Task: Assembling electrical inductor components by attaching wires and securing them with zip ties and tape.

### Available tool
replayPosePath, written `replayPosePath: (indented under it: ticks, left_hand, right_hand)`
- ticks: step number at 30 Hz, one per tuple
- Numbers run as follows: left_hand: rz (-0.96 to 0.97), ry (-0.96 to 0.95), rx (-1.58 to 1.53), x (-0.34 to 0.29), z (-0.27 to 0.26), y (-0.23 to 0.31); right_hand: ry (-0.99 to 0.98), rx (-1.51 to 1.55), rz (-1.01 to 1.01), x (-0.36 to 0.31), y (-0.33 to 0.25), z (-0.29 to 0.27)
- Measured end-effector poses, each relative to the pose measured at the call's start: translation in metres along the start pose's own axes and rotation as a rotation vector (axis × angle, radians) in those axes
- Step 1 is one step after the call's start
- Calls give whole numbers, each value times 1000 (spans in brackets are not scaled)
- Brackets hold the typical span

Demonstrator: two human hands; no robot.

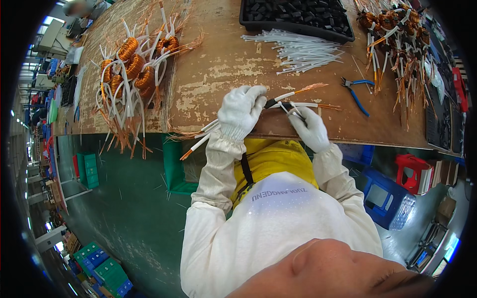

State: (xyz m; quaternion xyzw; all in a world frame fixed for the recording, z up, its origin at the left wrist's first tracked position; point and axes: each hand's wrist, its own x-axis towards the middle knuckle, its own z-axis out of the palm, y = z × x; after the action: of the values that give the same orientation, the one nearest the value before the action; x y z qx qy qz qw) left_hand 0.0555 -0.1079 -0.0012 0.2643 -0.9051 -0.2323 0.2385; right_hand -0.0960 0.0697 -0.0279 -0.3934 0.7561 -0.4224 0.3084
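Note:
My left hand, in a white glove, is closed around a bundle of white-sleeved copper wires near the table's front edge. Frayed bare copper ends stick out on both sides of it. A black piece shows on the wires just right of my left fingers. The gloved right hand pinches a thin white strip, seemingly a cable tie, against the right part of the bundle. A small dark piece shows by those fingertips; its kind is unclear. What lies under my left palm is hidden.
Copper-wound ring coils lie heaped at left, more coils at far right. Loose white cable ties lie before a black tray of small black blocks. Blue-handled cutters rest right of my hands. A green bin stands below the edge.

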Motion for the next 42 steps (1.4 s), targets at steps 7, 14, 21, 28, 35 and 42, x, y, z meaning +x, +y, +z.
replayPosePath:
  ticks: [7,14,21,28,35,42]
  left_hand:
    - [80,-12,67,3,7,9]
    - [125,-45,75,5,12,4]
    - [149,-101,20,6,9,0]
    - [116,-128,58,6,4,8]
    - [137,-97,65,2,10,0]
    - [114,-155,97,4,8,0]
  right_hand:
    - [153,-5,-144,10,11,16]
    - [115,0,-148,10,13,14]
    - [140,46,-145,6,12,14]
    - [121,394,-8,11,25,19]
    - [83,114,-170,6,8,16]
    - [86,-43,-71,1,1,13]
